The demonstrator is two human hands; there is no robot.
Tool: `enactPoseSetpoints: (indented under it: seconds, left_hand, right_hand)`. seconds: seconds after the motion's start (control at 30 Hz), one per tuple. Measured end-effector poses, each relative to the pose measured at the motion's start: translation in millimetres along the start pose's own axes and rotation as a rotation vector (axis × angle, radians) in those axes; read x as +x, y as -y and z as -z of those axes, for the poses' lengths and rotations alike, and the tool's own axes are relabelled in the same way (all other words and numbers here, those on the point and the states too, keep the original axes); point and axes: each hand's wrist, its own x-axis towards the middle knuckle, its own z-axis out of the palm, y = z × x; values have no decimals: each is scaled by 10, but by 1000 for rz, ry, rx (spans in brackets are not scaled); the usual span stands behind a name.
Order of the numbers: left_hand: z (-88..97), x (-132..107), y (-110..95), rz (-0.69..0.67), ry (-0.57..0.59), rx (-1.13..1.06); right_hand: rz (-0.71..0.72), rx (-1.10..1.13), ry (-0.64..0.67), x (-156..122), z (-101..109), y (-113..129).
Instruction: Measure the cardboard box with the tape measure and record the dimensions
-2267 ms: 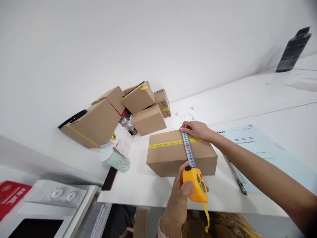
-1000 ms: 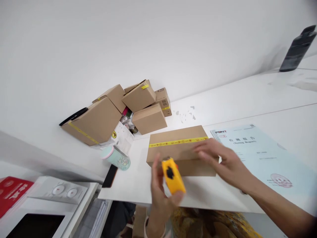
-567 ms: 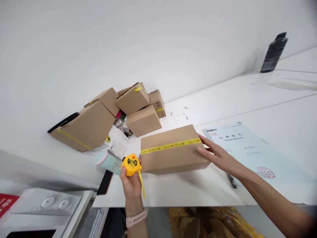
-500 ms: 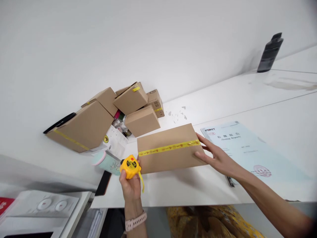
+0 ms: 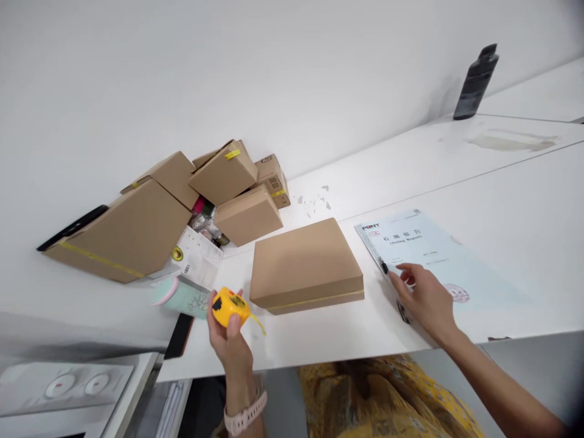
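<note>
Observed at lower left of centre: left hand point(image 5: 235, 350), palm upward, fingers and thumb wrapped around yellow tape measure point(image 5: 230, 307). Noted on tape measure: thin yellow strap point(image 5: 258, 324), trailing toward lower right. Recorded on left wrist: pale pink band point(image 5: 245, 413). Grip on left: firm, closed about casing, just beside left end of carton.

Located at centre of frame: 1 cardboard carton point(image 5: 303, 261), lying flat on white table point(image 5: 310, 340), plain broad face upward, strip of yellow tape point(image 5: 314, 299) running along near side. Found well apart from both hands' grasp.

Observed at right of centre: right hand point(image 5: 426, 298), fingers bent, thumb and forefinger at left edge of pale blue report booklet point(image 5: 424, 243), beside small black piece point(image 5: 384, 266). Grip on right: partly curled; unable to determine whether pinching black piece or merely touching. Seen just below hand: second black piece point(image 5: 403, 311), partly hidden.

Counted at left and upper left: 5 further cartons point(image 5: 249, 216), grouped against white wall point(image 5: 292, 79). Listed near these: white packet point(image 5: 201, 258) with avocado print, mint cup point(image 5: 182, 298) with pink rim, flat black object point(image 5: 179, 336) at table edge. Sighted at upper right: dark bottle point(image 5: 476, 85). Sighted at lower left: white appliance point(image 5: 68, 386) with 2 round knobs.
</note>
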Motion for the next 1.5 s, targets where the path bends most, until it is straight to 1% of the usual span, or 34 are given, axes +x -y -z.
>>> enactPoseSetpoints:
  seconds: [0.03,0.07,0.13,0.2,0.27,0.3,0.33,0.4,0.43,0.47,0.5,0.53,0.6,0.63,0.67,0.73,0.77,0.8,0.87,0.9,0.93,1.0,1.07,1.13,1.27,1.33,1.4,1.43,1.5]
  left_hand:
    - [-89,39,-71,-72,56,97]
    - [-191,76,-130,-144,130,219]
    - [-421,144,-197,-262,271,507]
    - [-651,204,-189,-330,375,724]
    - [-845,267,-130,-371,450,866]
    - [-919,302,-95,-381,477,926]
    - [-978,338,-64,-385,506,991]
    - [-1050,394,-21,-400,551,1120]
    - [-1068,398,-10,-424,552,1153]
    - [-1080,371,-2,-481,529,1160]
    - [-1087,305,7,-573,484,1132]
    - [-1094,190,25,-688,434,1063]
    - [-1108,-185,102,-914,419,830]
    - [-1119,-433,170,-980,522,675]
    - [-1131,-702,256,-979,704,540]
    - [-1159,-1234,471,-1013,921,462]
    - [-1172,-1462,587,-992,1049,478]
    - [-1185,-1649,699,-976,1164,548]
    - [-1209,-1886,885,-971,1318,716]
    - [-1220,-1942,950,-980,1359,802]
    - [-1229,-1969,995,-997,1379,874]
    - [-1245,-1969,1035,-1045,1380,981]
    - [-1253,-1952,1035,-1083,1364,1037]
    - [-1254,-1944,1029,-1088,1353,1055]
    - [-1249,-1953,1047,-1071,1352,1034]
    - [-1246,-1954,1060,-1066,1354,1024]
    - [-1243,-1951,1065,-1062,1358,1020]
    - [-1242,-1949,1065,-1061,1360,1019]
    - [-1239,-1945,1063,-1060,1361,1016]
  right_hand:
    - [-32,-99,100,70,29,-23]
    - [-32,-184,204,134,46,-30]
    - [11,-288,375,230,47,-5]
    - [55,-319,462,286,30,38]
    - [63,-275,490,317,40,53]
    - [47,-198,490,329,68,41]
    - [17,-68,482,338,114,15]
    - [-95,339,456,348,259,-71]
    - [-154,576,445,344,348,-125]
    - [-199,792,435,333,440,-180]
    - [-227,972,424,313,526,-233]
    - [-246,1100,411,282,599,-281]
    - [-270,1211,369,195,688,-352]
    - [-287,1206,337,141,700,-373]
    - [-307,1175,307,83,692,-384]
    - [-333,1065,251,-32,633,-379]
    - [-339,998,228,-85,592,-365]
    - [-345,932,215,-132,550,-346]
    - [-352,827,233,-207,483,-301]
    - [-356,786,252,-234,461,-280]
    - [-359,748,269,-254,446,-264]
    - [-341,690,298,-276,430,-252]
    - [-301,667,315,-279,417,-269]
    - [-289,674,313,-271,397,-298]
    - [-380,669,139,-241,359,-303]
    - [-448,733,66,-211,350,-277]
    - [-532,852,27,-165,354,-257]
    - [-563,917,17,-136,365,-253]
    - [-574,1041,36,-75,418,-255]
